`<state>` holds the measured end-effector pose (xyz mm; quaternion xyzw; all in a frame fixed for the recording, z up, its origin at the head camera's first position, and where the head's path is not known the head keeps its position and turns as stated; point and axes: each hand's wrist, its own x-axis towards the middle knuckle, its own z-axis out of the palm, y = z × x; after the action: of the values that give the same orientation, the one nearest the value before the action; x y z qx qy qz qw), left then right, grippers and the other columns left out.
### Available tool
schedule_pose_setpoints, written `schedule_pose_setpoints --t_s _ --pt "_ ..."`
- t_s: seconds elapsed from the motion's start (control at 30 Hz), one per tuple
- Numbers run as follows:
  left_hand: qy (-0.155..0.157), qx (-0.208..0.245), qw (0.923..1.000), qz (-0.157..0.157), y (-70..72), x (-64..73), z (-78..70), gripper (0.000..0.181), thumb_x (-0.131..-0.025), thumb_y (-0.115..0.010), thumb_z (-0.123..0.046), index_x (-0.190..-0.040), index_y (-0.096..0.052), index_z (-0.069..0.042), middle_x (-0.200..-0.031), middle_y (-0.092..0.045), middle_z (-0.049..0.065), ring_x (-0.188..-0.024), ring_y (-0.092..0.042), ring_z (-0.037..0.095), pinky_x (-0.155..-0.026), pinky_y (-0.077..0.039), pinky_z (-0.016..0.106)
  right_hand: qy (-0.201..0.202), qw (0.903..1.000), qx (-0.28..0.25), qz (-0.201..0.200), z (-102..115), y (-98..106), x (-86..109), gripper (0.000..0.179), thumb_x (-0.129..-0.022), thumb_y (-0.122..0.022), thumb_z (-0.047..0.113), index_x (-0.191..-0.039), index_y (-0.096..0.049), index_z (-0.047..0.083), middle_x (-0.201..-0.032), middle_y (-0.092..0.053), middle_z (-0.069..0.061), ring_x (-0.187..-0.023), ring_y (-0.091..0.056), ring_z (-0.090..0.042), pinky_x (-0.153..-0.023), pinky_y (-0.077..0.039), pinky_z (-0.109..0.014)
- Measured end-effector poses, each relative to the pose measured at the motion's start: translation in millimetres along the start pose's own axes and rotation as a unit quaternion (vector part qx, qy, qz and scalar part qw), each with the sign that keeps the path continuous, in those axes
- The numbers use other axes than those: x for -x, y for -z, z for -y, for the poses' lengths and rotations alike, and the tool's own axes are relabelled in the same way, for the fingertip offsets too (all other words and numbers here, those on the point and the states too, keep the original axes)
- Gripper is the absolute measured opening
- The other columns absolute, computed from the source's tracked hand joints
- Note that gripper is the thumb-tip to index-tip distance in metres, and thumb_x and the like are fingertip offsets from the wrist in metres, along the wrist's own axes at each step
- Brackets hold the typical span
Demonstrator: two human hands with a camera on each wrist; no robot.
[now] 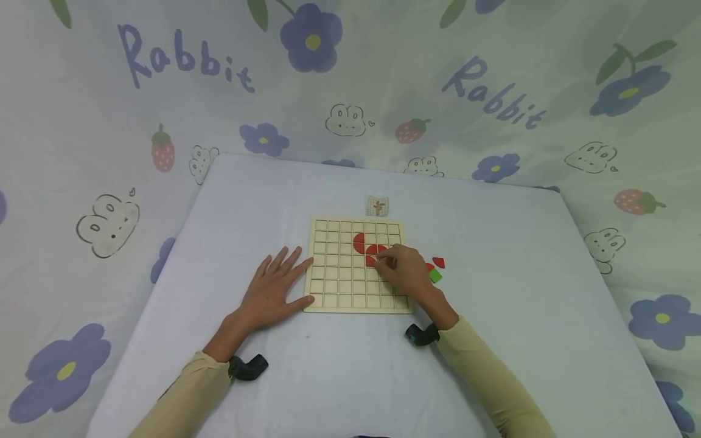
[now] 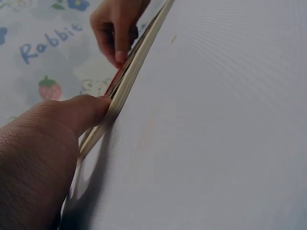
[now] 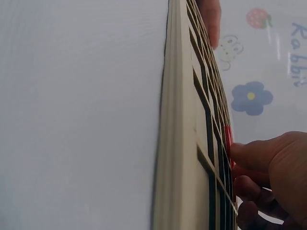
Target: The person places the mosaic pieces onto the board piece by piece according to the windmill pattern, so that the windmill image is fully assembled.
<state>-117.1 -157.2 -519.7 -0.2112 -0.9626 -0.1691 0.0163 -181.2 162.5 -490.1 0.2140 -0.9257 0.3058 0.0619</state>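
A square wooden grid board (image 1: 332,272) lies on the white table. My left hand (image 1: 272,291) is spread flat at its left side, thumb and fingertips at the board's edge; the left wrist view shows the thumb (image 2: 91,111) on the rim. My right hand (image 1: 408,272) is over the board's right half, pinching a small red piece (image 1: 370,261) down at a square. In the right wrist view, red (image 3: 228,136) shows at the thumb tip. Just beyond the fingers sits a red piece (image 1: 375,249), partly covered. Up and left of it are red rounded pieces (image 1: 359,243).
Right of the board lie a loose red piece (image 1: 439,262), a green square (image 1: 435,275) and another red piece (image 1: 429,266) partly behind the right hand. A small patterned card (image 1: 378,206) lies beyond the far edge. Printed cloth (image 1: 306,91) hangs around the table.
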Motion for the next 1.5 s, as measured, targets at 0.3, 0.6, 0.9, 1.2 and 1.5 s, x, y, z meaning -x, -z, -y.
schedule_pose_setpoints --t_s 0.3,0.6,0.9,1.2,1.5 --pt "0.002 0.008 1.0000 0.001 1.2 -0.2 -1.4 0.080 -0.091 -0.051 -0.065 -0.156 -0.031 -0.024 -0.163 -0.016 0.005 -0.149 -0.004 0.029 -0.117 -0.003 0.053 -0.031 0.9991 -0.009 0.028 0 -7 -1.9 0.015 -0.085 -0.078 0.017 -0.095 -0.077 0.007 -0.068 -0.054 0.006 -0.064 -0.050 -0.012 -0.055 -0.044 -0.028" --pt "0.003 0.003 1.0000 0.001 0.4 0.2 -1.9 0.081 -0.090 -0.052 -0.066 -0.156 -0.031 -0.024 -0.163 -0.015 0.005 -0.149 -0.004 0.029 -0.117 -0.003 0.053 -0.037 0.9990 -0.013 0.022 0 -6 0.1 0.015 -0.084 -0.080 0.018 -0.094 -0.077 0.008 -0.070 -0.056 0.006 -0.064 -0.051 -0.012 -0.054 -0.044 -0.028" --pt "-0.002 0.002 1.0000 -0.001 1.2 0.7 -1.6 0.081 -0.090 -0.051 -0.066 -0.156 -0.030 -0.025 -0.163 -0.016 0.005 -0.149 -0.005 0.029 -0.117 -0.004 0.053 -0.065 0.9977 -0.021 0.004 -9 20 10.0 0.021 -0.085 -0.077 0.013 -0.104 -0.073 0.004 -0.073 -0.057 0.001 -0.061 -0.048 -0.015 -0.050 -0.040 -0.029" --pt "0.001 0.002 1.0000 0.001 2.2 1.7 -2.6 0.081 -0.091 -0.050 -0.067 -0.156 -0.030 -0.024 -0.163 -0.015 0.005 -0.149 -0.005 0.029 -0.117 -0.004 0.053 -0.116 0.9917 0.043 -0.033 -44 46 27.2 0.023 -0.088 -0.073 0.015 -0.108 -0.073 0.004 -0.093 -0.062 -0.010 -0.078 -0.059 -0.023 -0.064 -0.050 -0.036" --pt "-0.001 0.004 1.0000 -0.007 0.8 1.2 -1.1 0.081 -0.090 -0.051 -0.067 -0.156 -0.031 -0.024 -0.163 -0.017 0.005 -0.149 -0.006 0.030 -0.117 -0.004 0.053 -0.151 0.9852 0.081 -0.005 -69 65 36.7 0.022 -0.088 -0.073 0.007 -0.108 -0.073 -0.003 -0.101 -0.061 -0.018 -0.086 -0.057 -0.030 -0.073 -0.051 -0.043"
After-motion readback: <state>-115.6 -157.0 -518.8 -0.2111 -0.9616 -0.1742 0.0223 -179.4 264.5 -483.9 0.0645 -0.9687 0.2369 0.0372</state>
